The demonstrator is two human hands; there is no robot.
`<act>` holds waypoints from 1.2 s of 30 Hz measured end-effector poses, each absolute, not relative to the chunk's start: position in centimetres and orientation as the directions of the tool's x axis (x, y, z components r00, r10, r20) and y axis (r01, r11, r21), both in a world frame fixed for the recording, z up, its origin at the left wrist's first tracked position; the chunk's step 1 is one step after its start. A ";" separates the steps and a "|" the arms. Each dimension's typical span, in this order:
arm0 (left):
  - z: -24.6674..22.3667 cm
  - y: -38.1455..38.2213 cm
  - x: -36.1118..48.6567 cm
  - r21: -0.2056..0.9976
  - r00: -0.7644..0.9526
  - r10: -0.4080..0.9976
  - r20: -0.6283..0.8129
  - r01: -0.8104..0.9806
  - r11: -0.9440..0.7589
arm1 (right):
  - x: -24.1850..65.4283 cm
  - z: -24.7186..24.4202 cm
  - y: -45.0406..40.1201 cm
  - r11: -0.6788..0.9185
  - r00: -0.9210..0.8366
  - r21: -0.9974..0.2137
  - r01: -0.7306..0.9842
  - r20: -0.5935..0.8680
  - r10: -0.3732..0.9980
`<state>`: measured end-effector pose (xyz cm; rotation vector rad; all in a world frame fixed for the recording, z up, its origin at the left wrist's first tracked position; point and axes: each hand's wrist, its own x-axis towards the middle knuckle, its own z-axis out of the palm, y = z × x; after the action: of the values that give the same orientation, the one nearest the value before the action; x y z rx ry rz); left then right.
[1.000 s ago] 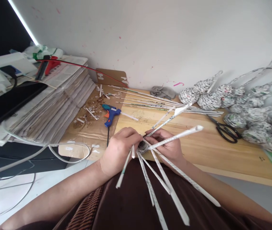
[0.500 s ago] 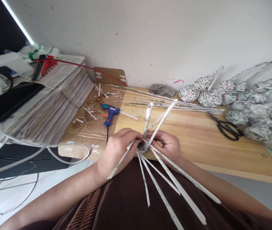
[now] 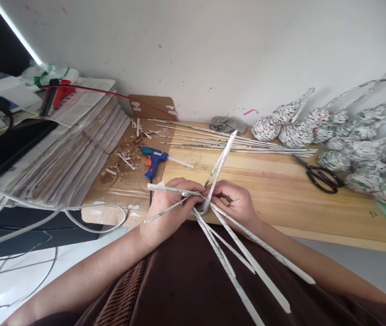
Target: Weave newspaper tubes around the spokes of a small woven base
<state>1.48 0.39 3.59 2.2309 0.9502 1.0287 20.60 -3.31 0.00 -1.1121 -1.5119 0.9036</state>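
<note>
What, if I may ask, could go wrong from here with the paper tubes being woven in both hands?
The loose tubes fan out freely from the small woven centre, so they could perhaps slip out of order if the left hand or right hand eases its pinch. The tube bent across to the left might kink or flatten at the sharp turn. The upright ends could possibly brush the spare tubes on the board.
</note>
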 end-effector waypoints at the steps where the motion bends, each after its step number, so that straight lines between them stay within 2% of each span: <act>1: 3.7 0.5 1.5 0.696 0.473 0.771 0.427 0.373 -0.614 | 20.6 -0.1 -3.2 0.264 -0.051 -0.952 0.152 0.260 0.964; 4: 4.0 1.1 1.4 0.731 0.509 0.778 0.368 0.360 -0.580 | 20.4 -0.5 -2.8 0.179 -0.011 -0.984 0.018 0.179 0.984; 8: 4.0 1.8 1.2 0.740 0.567 0.765 0.306 0.364 -0.566 | 20.3 -0.5 -2.6 0.104 -0.017 -0.994 -0.015 0.104 0.994; 12: 3.6 1.7 0.9 0.717 0.557 0.759 0.338 0.370 -0.591 | 20.3 -0.3 -2.5 -0.028 -0.058 -0.990 -0.139 -0.020 0.998; 17: 3.3 1.5 0.7 0.680 0.572 0.729 0.376 0.364 -0.637 | 19.9 0.0 -2.2 -0.112 -0.138 -0.951 -0.287 -0.075 0.988; 19: 3.3 1.5 0.7 0.676 0.573 0.731 0.370 0.374 -0.635 | 19.8 0.1 -2.1 -0.111 -0.118 -0.957 -0.268 -0.082 0.990; 25: 3.6 1.2 0.8 0.648 0.551 0.747 0.372 0.422 -0.634 | 20.1 0.5 -2.5 -0.013 -0.043 -0.998 -0.054 -0.011 0.999; 31: 3.2 1.2 0.9 0.580 0.562 0.729 0.391 0.465 -0.669 | 20.0 0.8 -3.6 0.078 -0.070 -0.995 -0.061 0.082 0.994; 36: 3.1 1.2 1.1 0.530 0.563 0.727 0.392 0.508 -0.679 | 19.6 0.9 -4.0 0.087 0.031 -0.996 0.011 0.087 0.996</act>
<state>1.05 1.21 3.09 2.4427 1.0073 0.8516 19.63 -4.02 0.89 -1.1666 -1.2328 1.1171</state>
